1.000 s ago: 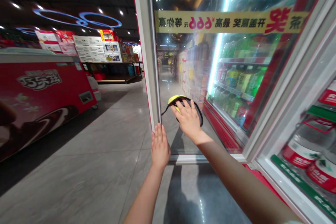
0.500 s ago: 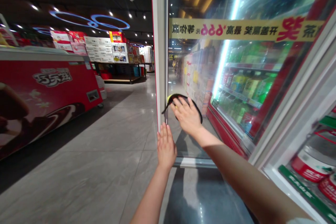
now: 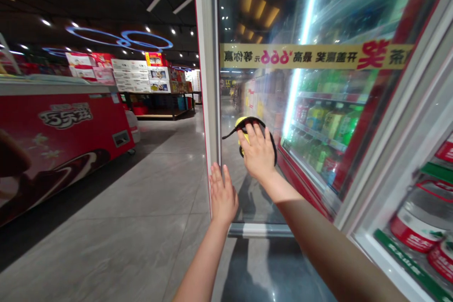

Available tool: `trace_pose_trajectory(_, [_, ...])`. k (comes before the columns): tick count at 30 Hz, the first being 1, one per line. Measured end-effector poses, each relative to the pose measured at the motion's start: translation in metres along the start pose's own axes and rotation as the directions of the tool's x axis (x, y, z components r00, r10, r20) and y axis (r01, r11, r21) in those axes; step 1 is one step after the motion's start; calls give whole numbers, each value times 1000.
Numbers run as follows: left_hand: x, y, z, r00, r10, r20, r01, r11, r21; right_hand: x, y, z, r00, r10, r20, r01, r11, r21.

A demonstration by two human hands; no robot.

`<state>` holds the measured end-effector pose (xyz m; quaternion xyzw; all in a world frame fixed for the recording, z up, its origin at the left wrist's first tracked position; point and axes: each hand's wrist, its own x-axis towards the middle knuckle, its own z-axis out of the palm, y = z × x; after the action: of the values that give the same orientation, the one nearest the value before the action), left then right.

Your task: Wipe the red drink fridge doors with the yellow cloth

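Note:
My right hand (image 3: 260, 151) lies flat over a yellow cloth with black edging (image 3: 242, 122), pressing it to the glass door (image 3: 255, 193) of a drinks fridge. Most of the cloth is hidden under the palm, and one black end sticks out to the left. Lower down, my left hand (image 3: 223, 194) rests with fingers stretched out along the door's pale frame (image 3: 208, 104); nothing is in it. The door stands swung out. Across its glass runs a yellow strip (image 3: 311, 56) with lettering seen in reverse.
Large water bottles (image 3: 421, 212) stand on a shelf inside the fridge at the right. A red chest freezer (image 3: 71, 137) stands at the left on grey tiles (image 3: 148, 226). Farther back, stacked boxes (image 3: 130, 75) sit on a low display table (image 3: 155, 111). Bottled drinks (image 3: 329, 118) show through the glass.
The cloth under my right hand has shifted slightly, and more of its yellow shows. My left hand's fingers have spread a little on the frame. The view has tilted up and turned slightly right.

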<state>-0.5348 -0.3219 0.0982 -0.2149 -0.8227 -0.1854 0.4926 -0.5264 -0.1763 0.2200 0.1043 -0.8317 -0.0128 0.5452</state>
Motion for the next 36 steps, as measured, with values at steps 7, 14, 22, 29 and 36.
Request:
trace_pose_trajectory(7, [22,19,4,997,75,-20,-76,996,-48,-54,19,5,989,-134,55,137,990,-42])
trace_pose_trajectory(14, [46,58,6,990,143,-2,-143,987,-79,-52,72,-23,975,201,-98,-211,972,-104])
trace_pose_trajectory(22, [57,99,-1,976,119,183,-133,989,69,-95,105,-23,998,-39,-46,37,998,-46])
trace_pose_trajectory(29, [49,106,1,974,61,218,-97,983,156,-123,144,-46,927,359,-109,-366,929,-49])
trace_pose_trajectory(36, [54,117,-15,948,-36,315,-16,987,162,-121,186,-74,950,-171,262,141,982,129])
